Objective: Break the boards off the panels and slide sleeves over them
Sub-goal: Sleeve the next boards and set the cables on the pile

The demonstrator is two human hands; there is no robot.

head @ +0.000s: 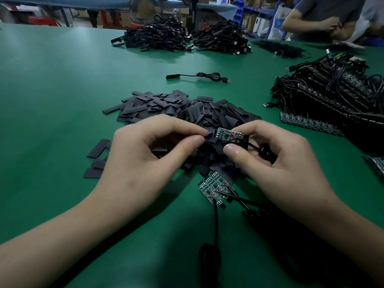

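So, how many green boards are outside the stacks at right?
2. One board in the right hand, left hand pinching a sleeve at its end; one panel piece on the mat nearby. More may be hidden.

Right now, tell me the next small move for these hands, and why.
Probably push the black sleeve rightward over the board: the left hand pinches it at the board's left end, the right hand pinches the other end, and the components show bare.

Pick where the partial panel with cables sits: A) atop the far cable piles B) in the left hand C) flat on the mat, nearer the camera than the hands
C: partial panel lies on the mat, nearer than left hand and right hand, which pinch one board.
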